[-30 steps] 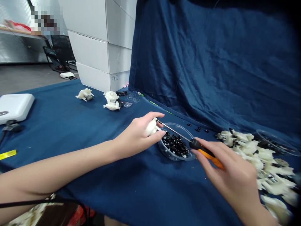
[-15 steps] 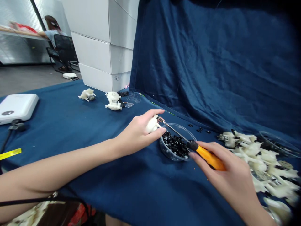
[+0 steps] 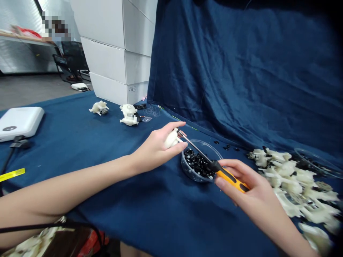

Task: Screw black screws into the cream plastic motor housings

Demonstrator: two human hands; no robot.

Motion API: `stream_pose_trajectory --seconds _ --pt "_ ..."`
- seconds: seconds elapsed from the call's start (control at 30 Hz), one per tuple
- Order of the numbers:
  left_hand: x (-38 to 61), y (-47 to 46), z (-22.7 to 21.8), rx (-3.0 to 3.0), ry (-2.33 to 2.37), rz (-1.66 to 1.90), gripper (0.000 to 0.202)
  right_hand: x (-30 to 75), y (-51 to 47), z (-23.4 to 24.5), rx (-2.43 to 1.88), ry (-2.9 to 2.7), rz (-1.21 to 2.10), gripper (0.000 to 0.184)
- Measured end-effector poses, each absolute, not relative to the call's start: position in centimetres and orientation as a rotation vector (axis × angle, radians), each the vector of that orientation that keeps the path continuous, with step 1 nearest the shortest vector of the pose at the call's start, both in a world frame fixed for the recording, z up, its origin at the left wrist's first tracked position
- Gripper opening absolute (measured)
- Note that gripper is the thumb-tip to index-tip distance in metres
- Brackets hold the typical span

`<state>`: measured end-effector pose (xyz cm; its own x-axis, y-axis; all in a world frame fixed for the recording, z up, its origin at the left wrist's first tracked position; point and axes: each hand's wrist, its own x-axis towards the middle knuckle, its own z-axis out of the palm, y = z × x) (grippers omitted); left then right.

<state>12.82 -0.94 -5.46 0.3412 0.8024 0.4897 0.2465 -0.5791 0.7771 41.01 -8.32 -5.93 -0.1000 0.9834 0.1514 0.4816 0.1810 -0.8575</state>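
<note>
In my left hand (image 3: 155, 146) is a white plastic part (image 3: 171, 138), gripped between thumb and fingers. My right hand (image 3: 246, 189) wraps round the orange and black handle of a screwdriver (image 3: 232, 179). The screwdriver's metal shaft slants up to the left, and its tip meets a small black piece (image 3: 179, 132) at the end of the white part. Below the shaft stands a clear round tub (image 3: 194, 175) holding many small black pieces (image 3: 197, 162). My left fingers partly hide the white part.
Piled white plastic assemblies (image 3: 294, 178) lie at right, beside a clear dish (image 3: 316, 162). Two more assemblies, one white (image 3: 129, 114), one smaller (image 3: 99, 107), sit left of centre. White boxes (image 3: 107, 60) and a blue curtain (image 3: 241, 71) stand behind. A white device (image 3: 20, 123) lies far left.
My right hand and the screwdriver handle have shifted slightly left, and the handle has turned so its black grip strips show. The tip stays at the white part.
</note>
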Motion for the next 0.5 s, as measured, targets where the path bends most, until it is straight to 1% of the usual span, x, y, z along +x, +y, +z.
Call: stream_pose_trajectory --seconds 0.1,0.13,0.17,0.2,0.23,0.27,0.3,0.33,0.43,0.5 --pt "13.2 -1.5 -5.3 1.971 0.94 1.198 0.057 41.2 -8.9 -6.4 -1.319 -1.868 0.057 0.028" --pt "13.3 -1.7 -5.4 1.988 0.936 1.196 0.056 41.4 -9.0 -6.5 -1.273 -1.924 -0.197 0.025" --pt "13.4 -1.9 -5.4 2.016 0.936 1.199 0.056 41.6 -9.2 -6.6 -1.237 -1.96 -0.413 0.028" --pt "13.4 -2.1 -5.4 2.053 0.942 1.207 0.056 41.8 -9.3 -6.7 -1.219 -1.976 -0.559 0.031" --pt "13.4 -2.3 -5.4 2.102 0.946 1.221 0.055 41.9 -9.4 -6.8 -1.222 -1.982 -0.603 0.032" --pt "13.3 -2.5 -5.3 2.157 0.941 1.243 0.054 41.9 -9.5 -6.8 -1.241 -1.988 -0.536 0.029" --pt "13.2 -2.6 -5.2 2.207 0.923 1.271 0.053 41.9 -9.6 -6.8 -1.266 -1.99 -0.371 0.025" --pt "13.1 -2.7 -5.1 2.243 0.893 1.303 0.051 41.7 -9.7 -6.7 -1.298 -1.973 -0.15 0.026" --pt "12.7 -2.5 -4.8 2.273 0.783 1.362 0.05 41.1 -9.8 -6.3 -1.416 -1.83 0.511 0.041" --pt "12.5 -2.2 -4.7 2.241 0.782 1.346 0.051 41.0 -9.5 -6.1 -1.45 -1.753 0.701 0.044"
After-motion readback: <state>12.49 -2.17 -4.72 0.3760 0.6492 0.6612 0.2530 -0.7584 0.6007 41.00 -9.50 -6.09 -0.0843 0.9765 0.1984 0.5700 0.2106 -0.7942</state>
